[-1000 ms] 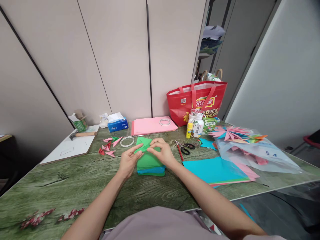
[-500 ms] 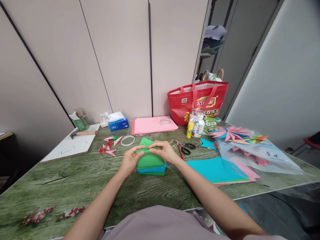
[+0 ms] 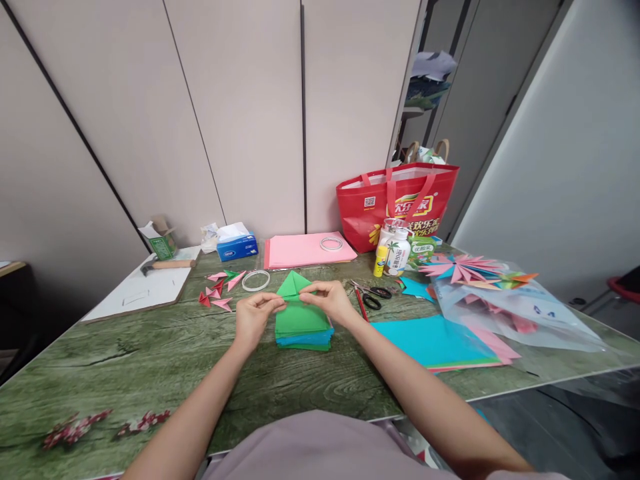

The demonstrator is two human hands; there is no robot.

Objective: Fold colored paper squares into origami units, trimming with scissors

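I had the left hand (image 3: 253,319) with its thumb and index finger pinched on the left edge of the folded green paper (image 3: 294,285), and the right hand (image 3: 331,301) pinched likewise on the right edge, the remaining fingers of both loosely curled. The folded piece sat at the far end of the paper stack (image 3: 303,323), its creased peak pointing beyond it; I could not tell whether it rested there or was held just above.

Half a second earlier on my feed, the fingertips had nearly met over the middle of the fold; now they had drawn apart to its sides, baring more of the peak and its centre crease. The stack had stayed put.

Around the stack spread a dark green wood-grained table (image 3: 150,360). Left of the stack were small pink folded pieces (image 3: 221,305), with a tape roll (image 3: 256,289) closer in. Right of it lay black-handled scissors (image 3: 367,288), a red pencil (image 3: 361,307) and blue sheets (image 3: 435,340). Beyond it I saw pink sheets (image 3: 300,250), and farther right a red bag (image 3: 363,217). Pale wall panels (image 3: 240,120) rose behind the stack
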